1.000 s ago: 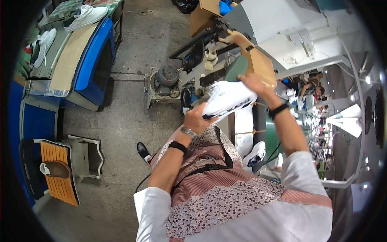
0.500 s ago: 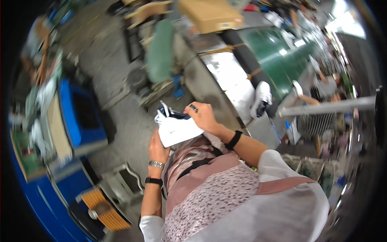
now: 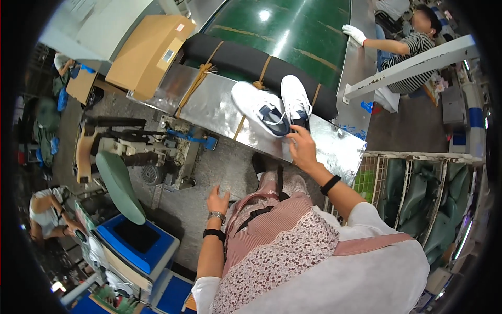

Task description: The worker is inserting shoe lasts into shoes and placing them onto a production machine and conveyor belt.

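Two white sneakers with dark blue linings lie side by side on the sheet-metal ledge, toes pointing away from me. The left sneaker [image 3: 251,102] is angled, and its heel meets that of the right sneaker [image 3: 294,94]. My right hand [image 3: 304,149] is at their heels, thumb and fingers closed at the heel edge; exactly which shoe they grip is partly hidden. Lower down, my left hand [image 3: 217,201] hangs in front of my apron [image 3: 277,246], thumb and fingers apart, holding nothing.
Beyond the metal ledge [image 3: 209,107] runs a green conveyor belt [image 3: 282,31] with a black, tied roller cover. A cardboard box [image 3: 151,52] rests at its left. A person in a striped top [image 3: 413,60] sits right. A rack of green shoe lasts [image 3: 413,193] stands nearer, and a blue machine [image 3: 130,235] lower left.
My view has turned toward the conveyor. The white sneaker held in both hands is now on the ledge beside the other one. My left hand has let go; my right remains at the heels.
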The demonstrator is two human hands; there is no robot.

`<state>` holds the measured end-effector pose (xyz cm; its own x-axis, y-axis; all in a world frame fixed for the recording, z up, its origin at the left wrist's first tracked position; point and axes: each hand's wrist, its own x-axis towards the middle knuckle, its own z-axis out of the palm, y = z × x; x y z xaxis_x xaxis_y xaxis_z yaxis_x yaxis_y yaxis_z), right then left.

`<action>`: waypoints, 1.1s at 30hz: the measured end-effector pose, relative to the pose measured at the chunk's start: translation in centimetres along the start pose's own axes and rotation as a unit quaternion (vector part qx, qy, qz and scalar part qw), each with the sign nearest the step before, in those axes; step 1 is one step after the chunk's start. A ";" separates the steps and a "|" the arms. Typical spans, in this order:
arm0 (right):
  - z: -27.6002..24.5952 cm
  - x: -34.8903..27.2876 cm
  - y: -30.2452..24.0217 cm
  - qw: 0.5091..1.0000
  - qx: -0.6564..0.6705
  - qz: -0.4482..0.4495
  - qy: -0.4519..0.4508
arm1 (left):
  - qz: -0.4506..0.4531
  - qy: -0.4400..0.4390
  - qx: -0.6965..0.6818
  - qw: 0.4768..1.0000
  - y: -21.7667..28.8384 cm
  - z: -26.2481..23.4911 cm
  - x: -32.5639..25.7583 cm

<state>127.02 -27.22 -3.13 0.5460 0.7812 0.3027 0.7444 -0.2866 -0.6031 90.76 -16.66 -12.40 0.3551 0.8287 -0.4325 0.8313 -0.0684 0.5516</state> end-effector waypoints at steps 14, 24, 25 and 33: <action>5.3 7.2 3.1 0.908 -0.123 0.376 -0.141 | -0.230 -0.077 -0.072 0.968 -5.9 -1.3 -1.5; -8.1 17.0 8.3 0.976 -0.047 0.212 0.012 | -0.199 -0.045 -0.318 0.926 -3.4 -2.9 3.4; -10.4 19.9 9.4 0.979 -0.032 0.202 0.020 | -0.238 -0.033 -0.366 0.899 -3.5 -4.0 3.8; -13.9 22.4 11.5 0.972 -0.153 0.111 0.141 | -0.041 0.003 -0.792 0.610 -9.7 -17.6 5.3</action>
<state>153.12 -20.67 6.96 0.7573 0.5103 0.4075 0.6525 -0.6159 -0.4415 77.04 -1.86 -7.52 0.3343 0.7961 -0.5045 -0.6101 0.5908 0.5280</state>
